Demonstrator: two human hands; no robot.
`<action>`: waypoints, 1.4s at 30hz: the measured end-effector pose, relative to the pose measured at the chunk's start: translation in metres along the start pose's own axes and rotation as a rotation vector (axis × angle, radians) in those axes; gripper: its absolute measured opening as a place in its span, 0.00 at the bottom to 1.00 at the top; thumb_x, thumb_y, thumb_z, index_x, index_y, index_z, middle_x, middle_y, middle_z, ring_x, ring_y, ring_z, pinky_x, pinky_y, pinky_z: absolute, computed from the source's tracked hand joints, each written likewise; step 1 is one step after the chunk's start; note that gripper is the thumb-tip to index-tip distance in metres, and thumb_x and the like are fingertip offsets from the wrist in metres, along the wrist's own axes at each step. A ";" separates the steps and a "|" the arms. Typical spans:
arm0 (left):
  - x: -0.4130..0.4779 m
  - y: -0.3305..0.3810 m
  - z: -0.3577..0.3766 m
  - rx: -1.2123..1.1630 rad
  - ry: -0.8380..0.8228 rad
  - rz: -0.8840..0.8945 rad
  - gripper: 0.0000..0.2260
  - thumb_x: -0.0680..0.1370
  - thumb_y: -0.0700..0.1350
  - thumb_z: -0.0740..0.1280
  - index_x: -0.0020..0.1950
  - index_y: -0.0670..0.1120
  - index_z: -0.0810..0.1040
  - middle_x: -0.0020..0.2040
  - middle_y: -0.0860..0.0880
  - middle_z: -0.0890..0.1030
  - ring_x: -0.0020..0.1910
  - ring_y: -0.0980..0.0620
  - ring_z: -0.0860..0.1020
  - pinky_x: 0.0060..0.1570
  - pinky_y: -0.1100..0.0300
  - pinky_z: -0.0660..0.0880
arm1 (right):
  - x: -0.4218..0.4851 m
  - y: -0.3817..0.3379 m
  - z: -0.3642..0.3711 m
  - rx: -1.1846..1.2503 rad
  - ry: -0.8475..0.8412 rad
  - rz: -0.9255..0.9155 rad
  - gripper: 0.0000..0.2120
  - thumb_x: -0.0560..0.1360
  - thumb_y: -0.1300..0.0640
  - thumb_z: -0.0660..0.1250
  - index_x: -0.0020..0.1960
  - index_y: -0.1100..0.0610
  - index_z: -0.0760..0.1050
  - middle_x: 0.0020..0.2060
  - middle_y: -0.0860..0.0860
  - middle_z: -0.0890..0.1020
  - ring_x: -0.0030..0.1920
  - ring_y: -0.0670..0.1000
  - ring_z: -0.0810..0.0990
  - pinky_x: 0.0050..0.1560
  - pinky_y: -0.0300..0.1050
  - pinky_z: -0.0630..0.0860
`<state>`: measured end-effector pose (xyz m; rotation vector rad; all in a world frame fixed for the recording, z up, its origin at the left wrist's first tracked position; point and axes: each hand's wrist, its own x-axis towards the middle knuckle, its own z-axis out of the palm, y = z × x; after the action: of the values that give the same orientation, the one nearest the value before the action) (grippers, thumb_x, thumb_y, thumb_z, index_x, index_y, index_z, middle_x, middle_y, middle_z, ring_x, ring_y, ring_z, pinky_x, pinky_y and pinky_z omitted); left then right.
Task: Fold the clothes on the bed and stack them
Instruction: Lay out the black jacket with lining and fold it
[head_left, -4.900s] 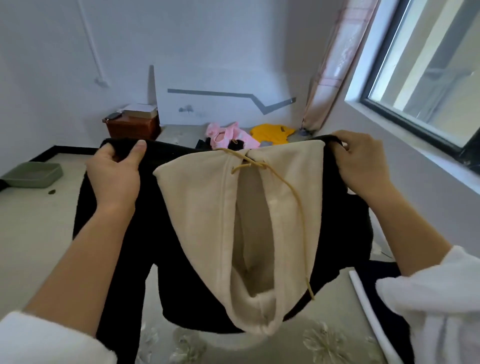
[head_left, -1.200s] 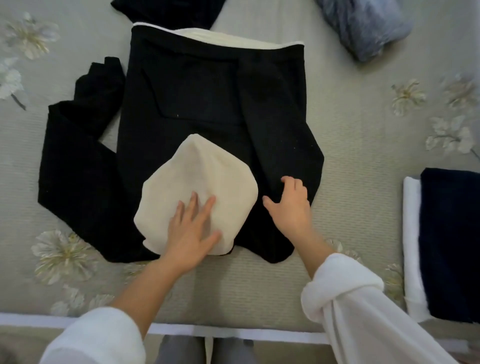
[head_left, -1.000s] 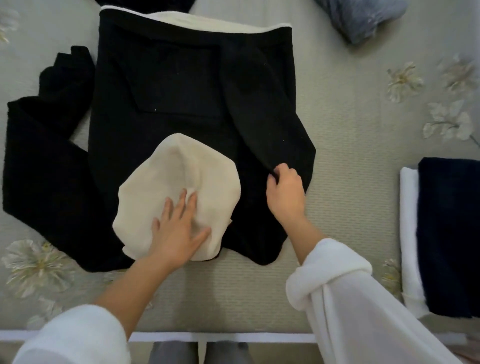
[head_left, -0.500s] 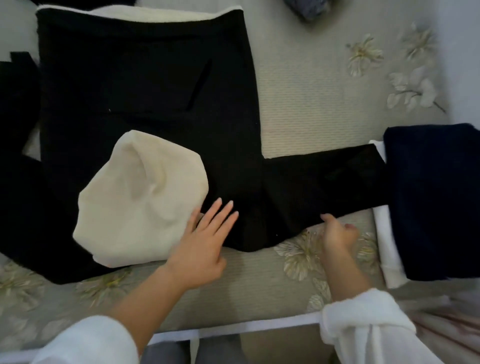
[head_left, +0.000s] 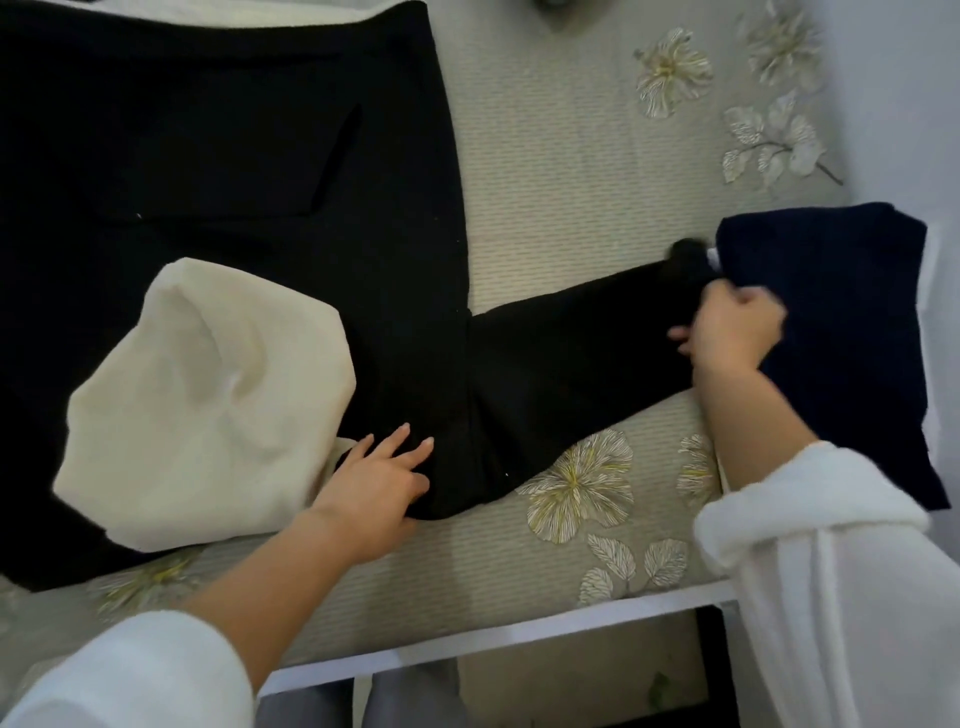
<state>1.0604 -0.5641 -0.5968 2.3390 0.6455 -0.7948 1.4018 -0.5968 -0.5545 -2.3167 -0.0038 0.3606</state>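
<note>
A right hand (head_left: 732, 332) clenches the cuff end of the sleeve (head_left: 571, 353) of a black fleece hooded sweatshirt (head_left: 234, 156), which lies spread flat on a pale green ribbed bedcover (head_left: 571, 156) printed with flowers. The left hand (head_left: 379, 483) rests open, fingers spread, on the sweatshirt's shoulder, just beside its rounded cream hood (head_left: 202, 400). A folded navy knit garment (head_left: 841, 322) sits against the cuff, to the sweatshirt's right. A careless swing of the sleeve could drag that folded piece askew, and the thick, plush cloth looks likely to bunch at the shoulder should the flat palm slip.
</note>
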 end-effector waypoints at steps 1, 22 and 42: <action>0.000 0.002 0.000 0.004 -0.018 0.000 0.11 0.78 0.51 0.61 0.59 0.52 0.75 0.79 0.52 0.48 0.77 0.46 0.42 0.74 0.47 0.46 | 0.007 -0.011 -0.004 0.227 0.086 0.050 0.06 0.76 0.59 0.59 0.50 0.60 0.71 0.42 0.59 0.80 0.24 0.49 0.81 0.23 0.43 0.75; -0.140 -0.151 -0.009 -0.643 1.152 -0.760 0.14 0.73 0.34 0.64 0.55 0.47 0.76 0.66 0.49 0.71 0.67 0.50 0.63 0.63 0.62 0.58 | -0.320 -0.008 0.138 -0.524 -0.761 -0.930 0.27 0.74 0.60 0.63 0.71 0.54 0.61 0.71 0.51 0.61 0.71 0.51 0.58 0.69 0.49 0.57; -0.274 -0.362 0.017 -2.110 1.247 -0.492 0.19 0.74 0.43 0.69 0.66 0.49 0.76 0.60 0.48 0.81 0.58 0.50 0.80 0.54 0.54 0.78 | -0.449 0.008 0.247 -1.029 -0.776 -0.980 0.30 0.77 0.38 0.53 0.77 0.41 0.49 0.73 0.51 0.58 0.67 0.55 0.62 0.58 0.52 0.69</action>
<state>0.6447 -0.3856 -0.5583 0.3222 1.4140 1.0579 0.9063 -0.4784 -0.6076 -2.5245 -2.0008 0.8104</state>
